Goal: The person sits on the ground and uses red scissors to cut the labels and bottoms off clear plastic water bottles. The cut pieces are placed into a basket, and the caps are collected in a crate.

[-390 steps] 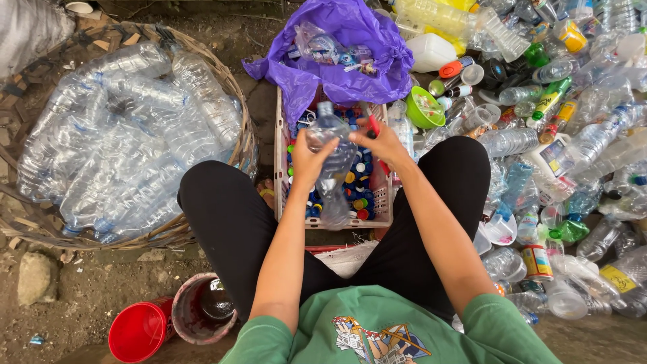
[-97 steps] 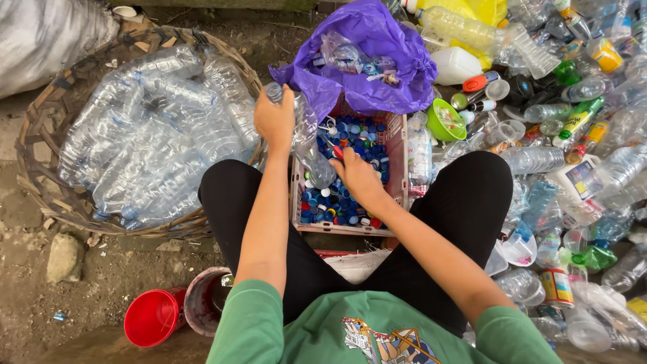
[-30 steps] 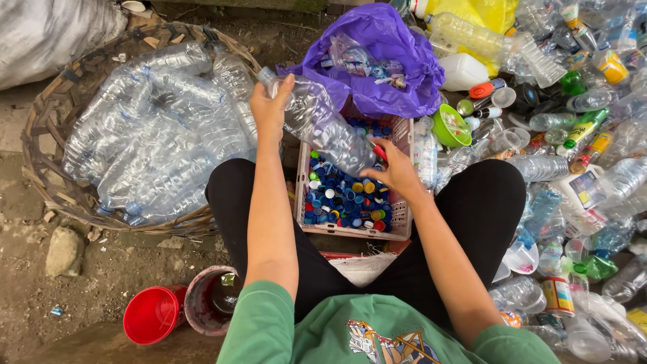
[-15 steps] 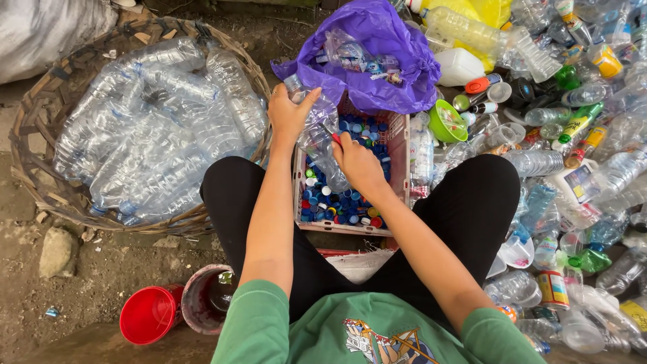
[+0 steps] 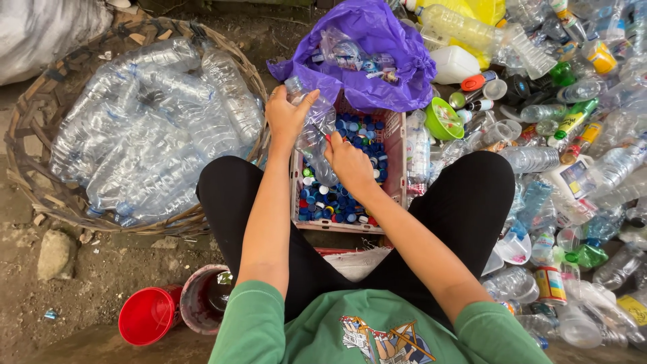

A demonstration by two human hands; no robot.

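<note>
We hold one clear plastic bottle (image 5: 315, 138) over one pinkish crate (image 5: 397, 176) that sits between our knees; the crate is filled with bottle caps, mostly blue, too many for us to count; one purple bag (image 5: 377, 57) with a few crumpled bottles in it lies at the crate's far edge; to our left stands one woven basket (image 5: 40, 155) heaped with clear bottles, again past counting; to our right a loose pile of mixed bottles (image 5: 579, 135) spreads over the ground, with one green bowl (image 5: 441, 120) at its near edge beside the crate; by our left hip we see two cups, one red cup (image 5: 148, 315) and one darker cup (image 5: 205, 298), touching each other; one stone (image 5: 55, 255) rests nearby; all of it lies on bare, dirty ground outdoors; our left hand (image 5: 286, 116) reaches forward with the arm nearly straight, its grip wrapped around the bottle's upper part near the neck; our right hand (image 5: 349, 162) is bent in from the right, its grip closed on the bottle's lower side, something small and red showing at the fingertips.
</note>
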